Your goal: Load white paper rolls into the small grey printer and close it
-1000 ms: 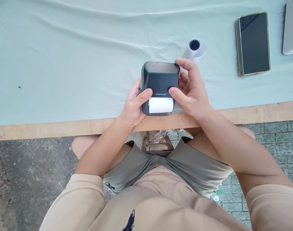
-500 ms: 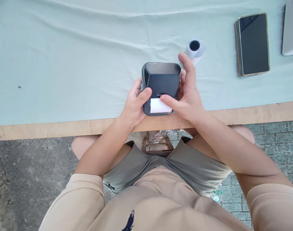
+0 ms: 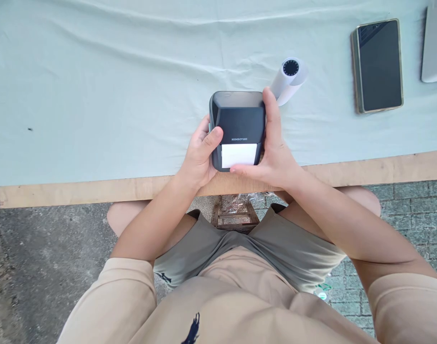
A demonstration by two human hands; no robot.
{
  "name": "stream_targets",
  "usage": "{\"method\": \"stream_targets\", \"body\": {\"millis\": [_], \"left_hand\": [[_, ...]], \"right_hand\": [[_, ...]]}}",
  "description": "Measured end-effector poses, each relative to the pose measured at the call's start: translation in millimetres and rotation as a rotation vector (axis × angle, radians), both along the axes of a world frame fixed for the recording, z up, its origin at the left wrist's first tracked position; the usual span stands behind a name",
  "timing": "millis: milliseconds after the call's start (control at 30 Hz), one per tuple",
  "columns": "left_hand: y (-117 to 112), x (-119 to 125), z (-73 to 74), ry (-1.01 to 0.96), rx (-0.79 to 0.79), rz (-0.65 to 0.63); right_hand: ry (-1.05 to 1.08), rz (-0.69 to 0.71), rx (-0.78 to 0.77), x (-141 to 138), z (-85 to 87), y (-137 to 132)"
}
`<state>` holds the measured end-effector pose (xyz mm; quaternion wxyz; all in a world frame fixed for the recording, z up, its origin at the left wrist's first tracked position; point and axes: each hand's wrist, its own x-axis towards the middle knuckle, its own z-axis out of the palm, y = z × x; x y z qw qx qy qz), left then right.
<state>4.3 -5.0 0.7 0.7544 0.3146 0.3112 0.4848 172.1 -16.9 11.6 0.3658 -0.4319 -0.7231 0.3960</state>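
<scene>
Between my two hands, by the near table edge, is a dark label printer [image 3: 240,123] with "NIIMBOT" lettering. White label paper [image 3: 239,154] shows at its lower front. My left hand [image 3: 203,155] is closed round the printer's left side, thumb on the front corner. My right hand [image 3: 272,153] grips the right side, with the index finger along the upper edge and the thumb lying across the lower edge of the paper. Just beyond my right fingers, a roll of white paper [image 3: 283,82] with a dark core rests on the cloth.
A phone [image 3: 379,67] in a clear case lies at the right. Part of a white object [image 3: 435,45] shows at the far right edge. Pale green cloth [image 3: 114,95] covers the table, and a bare wooden strip [image 3: 78,190] forms its near edge.
My right thumb has slid down from the top of the label paper to its lower edge, uncovering the lettering. The right index finger has come in against the printer, which shifted slightly left.
</scene>
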Motion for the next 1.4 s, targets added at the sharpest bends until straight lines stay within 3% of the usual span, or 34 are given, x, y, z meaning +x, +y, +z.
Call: {"method": "stream_targets", "body": {"millis": [300, 633, 767, 1267, 1400], "left_hand": [[2.5, 2.5, -0.1, -0.022, -0.104, 0.070], [1.6, 1.7, 4.5, -0.023, -0.150, 0.053], [2.0, 2.6, 6.4, -0.035, -0.175, 0.053], [2.4, 0.4, -2.2, 0.003, -0.131, 0.018], [2.7, 1.6, -2.2, 0.012, -0.135, 0.070]], "right_hand": [[-0.029, 0.016, 0.023, -0.9, 2.2, -0.1], [0.000, 0.064, 0.042, 2.6, 0.0, -0.6], [-0.030, 0.021, 0.032, 4.9, -1.2, -1.0], [-0.104, 0.019, 0.007, 6.9, -2.9, 0.4], [-0.098, 0.025, 0.019, 6.5, -1.6, 1.2]]}}
